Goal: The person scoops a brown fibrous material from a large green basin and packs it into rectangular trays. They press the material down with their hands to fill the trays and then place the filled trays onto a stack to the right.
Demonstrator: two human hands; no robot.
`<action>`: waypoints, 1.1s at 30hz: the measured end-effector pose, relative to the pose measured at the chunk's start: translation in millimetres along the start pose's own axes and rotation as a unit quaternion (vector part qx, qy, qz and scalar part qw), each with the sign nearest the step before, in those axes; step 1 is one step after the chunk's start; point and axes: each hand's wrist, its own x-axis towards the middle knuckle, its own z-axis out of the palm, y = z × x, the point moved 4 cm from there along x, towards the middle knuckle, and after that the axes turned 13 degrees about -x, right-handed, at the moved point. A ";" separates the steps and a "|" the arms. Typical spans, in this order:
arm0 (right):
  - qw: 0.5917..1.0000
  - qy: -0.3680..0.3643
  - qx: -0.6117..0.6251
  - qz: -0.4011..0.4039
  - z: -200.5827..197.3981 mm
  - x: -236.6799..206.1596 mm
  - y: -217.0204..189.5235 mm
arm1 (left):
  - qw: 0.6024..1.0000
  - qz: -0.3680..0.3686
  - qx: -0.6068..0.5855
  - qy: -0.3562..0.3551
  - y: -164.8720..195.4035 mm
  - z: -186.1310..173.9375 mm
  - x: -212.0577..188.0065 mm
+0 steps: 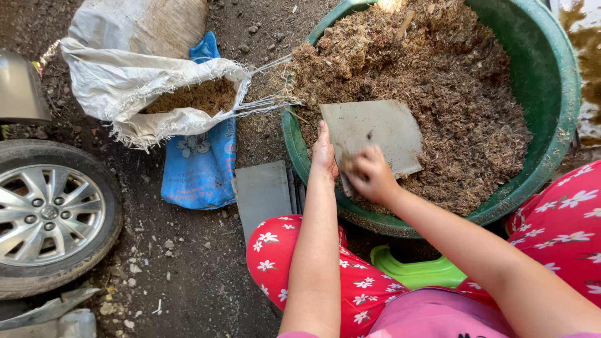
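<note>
So I've got this flat grey plastic bag point(374, 133) lying on top of the brown fibrous husk mix point(438, 81) inside the big round green plastic tub point(557, 94). The bag sits at the near-left part of the tub, just inside the rim closest to me. Its long axis runs roughly from the near rim out toward the middle of the tub, tilted a bit to the right, with the wide flat end pointing away from me and the narrow corner pointing back at me.

My left hand point(324, 153) comes in straight from my body, forearm nearly vertical in view, palm edge down along the bag's left side, right over the tub's near rim. Its fingers are stretched out flat and held together, touching the bag's edge and the mix next to it, not clamped on anything.

My right hand point(370, 174) reaches in from the right at a slant, wrist bent down, over the bag's near corner. Its fingers are curled in tight and pinching that corner, though it's a bit blurry so I can't tell exactly how many are on it.

Left of the tub there's a white woven sack point(125, 94) lying open with more brown stuff in it, a blue printed bag point(200, 163) under it, and further left a car wheel point(50, 219).
</note>
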 end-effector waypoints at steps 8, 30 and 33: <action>0.998 0.020 -0.047 0.026 7.2 -11.5 -9.4 | 0.998 0.011 -0.039 -0.052 -26.8 -4.4 3.2; 0.660 -0.507 -0.479 0.280 -50.3 -116.4 201.9 | 0.981 0.043 0.050 0.181 -16.3 -36.1 4.0; 0.647 -0.523 -0.490 0.262 -58.5 -104.5 184.4 | 0.982 0.070 0.052 0.166 -13.5 -33.5 6.0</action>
